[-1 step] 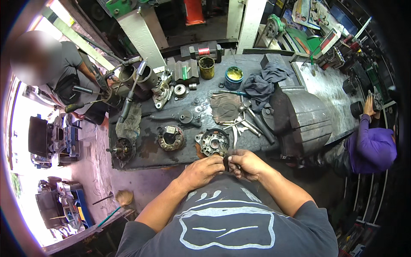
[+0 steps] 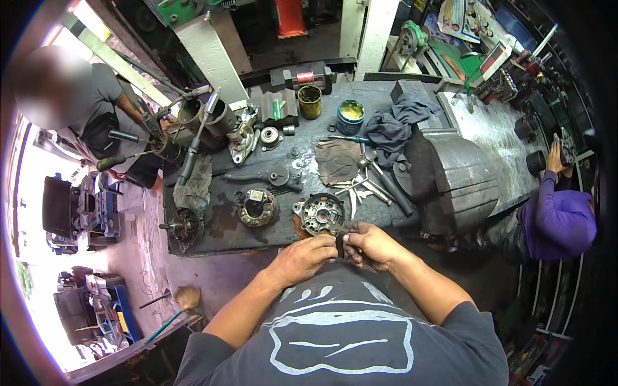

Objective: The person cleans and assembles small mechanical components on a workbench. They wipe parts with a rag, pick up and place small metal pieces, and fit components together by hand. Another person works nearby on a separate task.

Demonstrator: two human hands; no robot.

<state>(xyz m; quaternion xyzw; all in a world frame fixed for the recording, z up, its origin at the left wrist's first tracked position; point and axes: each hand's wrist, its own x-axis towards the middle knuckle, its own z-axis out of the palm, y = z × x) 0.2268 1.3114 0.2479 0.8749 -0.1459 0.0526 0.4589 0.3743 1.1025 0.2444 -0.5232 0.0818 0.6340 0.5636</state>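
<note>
My left hand (image 2: pixel 306 258) and my right hand (image 2: pixel 375 247) meet at the near edge of the bench, close to my shirt. Both have closed fingers. Between the fingertips is a small dark metal part (image 2: pixel 340 244), mostly covered, so I cannot make out its kind. Just beyond my hands lies a round alternator housing (image 2: pixel 322 214), its open inner side facing up. Left of it sits a round part with copper windings (image 2: pixel 256 209). A dark part with a shaft (image 2: pixel 186 226) rests at the bench's left corner.
Several hand tools (image 2: pixel 378 183) lie right of the housing, beside a brown cloth (image 2: pixel 337 161) and a dark rag (image 2: pixel 396 132). A blue tub of grease (image 2: pixel 351 118) and a yellowish can (image 2: pixel 310 103) stand behind. One person (image 2: pixel 106 96) stands left; another in purple (image 2: pixel 559 222) works at right.
</note>
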